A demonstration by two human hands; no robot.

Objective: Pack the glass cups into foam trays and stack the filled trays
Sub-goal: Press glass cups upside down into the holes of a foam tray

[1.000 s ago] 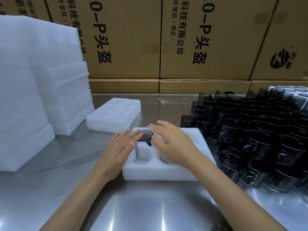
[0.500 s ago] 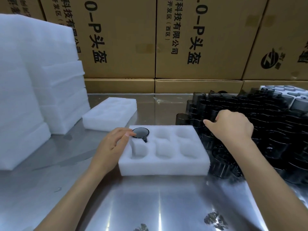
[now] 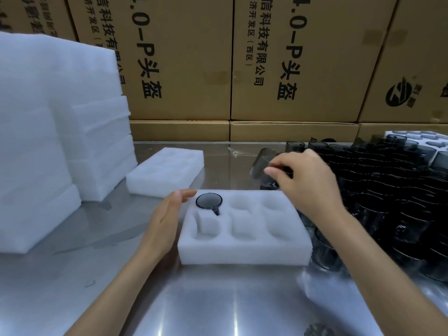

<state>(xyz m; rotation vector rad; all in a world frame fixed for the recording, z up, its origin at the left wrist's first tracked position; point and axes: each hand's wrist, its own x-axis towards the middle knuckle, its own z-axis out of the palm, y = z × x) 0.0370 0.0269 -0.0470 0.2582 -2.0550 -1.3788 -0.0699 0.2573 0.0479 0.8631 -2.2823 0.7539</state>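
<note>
Smoked-glass cup (image 3: 263, 166) is pinched, tilted, in the right hand (image 3: 305, 180) just beyond the foam tray (image 3: 244, 251), whose empty pockets lie nearer and leftward, while the left hand (image 3: 164, 221), fingers straight, rests against the tray's left edge beside the seated cup (image 3: 209, 201).

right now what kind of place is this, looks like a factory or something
Most likely a packing station in a warehouse or small factory. Printed cardboard cartons are stacked along the back, a tall stack of foam trays stands on the left, and a mass of dark glass cups covers the steel table.
</note>
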